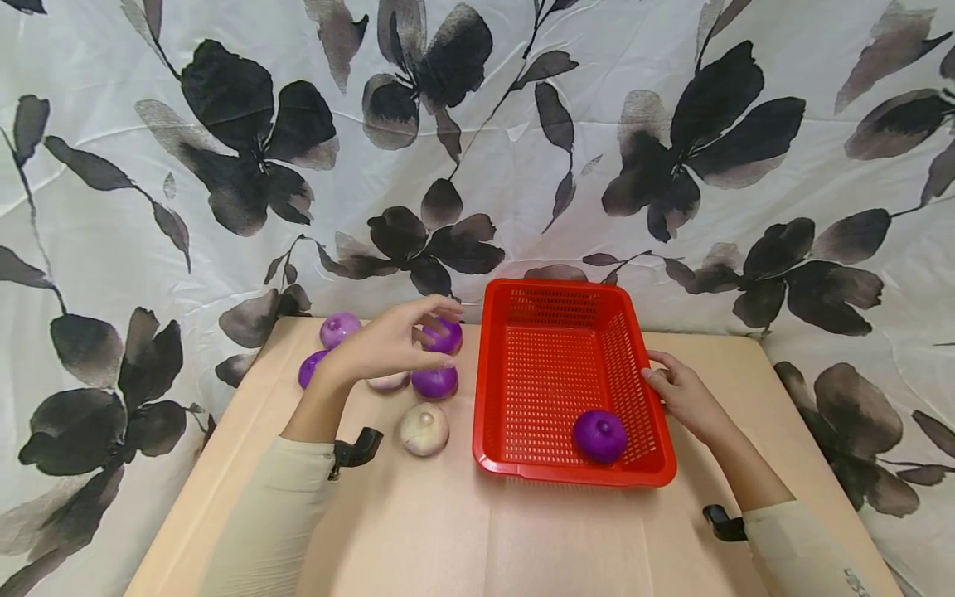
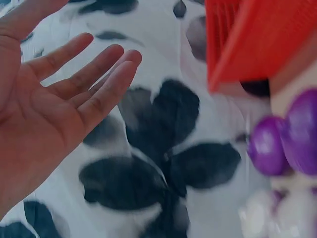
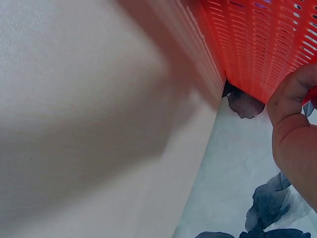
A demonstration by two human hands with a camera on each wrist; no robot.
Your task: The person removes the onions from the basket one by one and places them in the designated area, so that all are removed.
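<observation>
A red plastic basket (image 1: 552, 356) with perforated walls is tilted slightly over the table, its right rim gripped by my right hand (image 1: 682, 394). The right wrist view shows the fingers of the right hand (image 3: 292, 104) curled over that rim. Inside the basket, at its near right, lies a purple onion (image 1: 600, 436). My left hand (image 1: 388, 340) hovers left of the basket with its fingers spread and nothing in them. Below and around it are several purple onions (image 1: 435, 383) and two whitish onions, one nearer (image 1: 424, 429) and one partly hidden by the hand (image 1: 389, 382).
A light wooden-toned table (image 1: 418, 531) carries everything. Behind it hangs a white cloth (image 1: 537, 166) with dark flower prints. At the back left, two more purple onions, one farther back (image 1: 339, 329) and one partly covered by the left wrist (image 1: 309, 369), sit near the table's edge.
</observation>
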